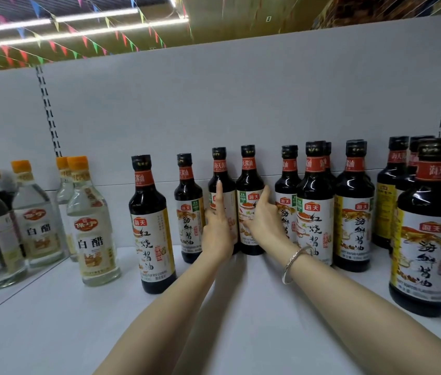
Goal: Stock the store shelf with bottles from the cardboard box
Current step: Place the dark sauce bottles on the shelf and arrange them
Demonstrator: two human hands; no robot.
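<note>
Two dark soy sauce bottles stand side by side at the back of the white shelf [51,334]. My left hand [218,231] clasps the left bottle [220,169] from the front, index finger stretched up along its shoulder. My right hand [261,217], with a silver bangle on the wrist, wraps around the right side of the right bottle [249,182]. Both bottles are upright with their bases on the shelf. The cardboard box is out of view.
More soy sauce bottles stand around: one at front left [151,226], one behind it [188,207], and several to the right [314,201], the nearest at the far right [427,239]. Clear white vinegar bottles [92,226] stand on the left. The white back panel [214,104] closes the shelf.
</note>
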